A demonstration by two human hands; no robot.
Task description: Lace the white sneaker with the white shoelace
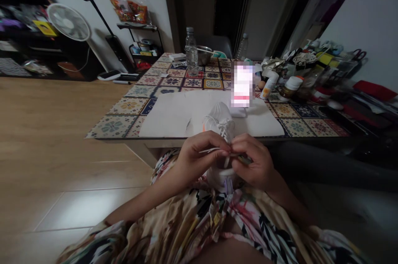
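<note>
Shoelace [211, 150] pinched by left hand [199, 156] and right hand [251, 162].

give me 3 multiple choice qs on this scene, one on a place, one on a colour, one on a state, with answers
1. Where is the second shoe?
A on the paper on the table
B on the floor
C on the shelf

2. What colour is the lace?
A red
B black
C white

3. What are the left hand and right hand doing?
A resting flat on the table
B pinching the lace above the shoe in the lap
C hanging empty at the sides

Answers:
1. A, it sits on the paper beyond the lap
2. C, the strand between the fingers shows white
3. B, the fingers of both hands meet on the lace over the shoe
</note>
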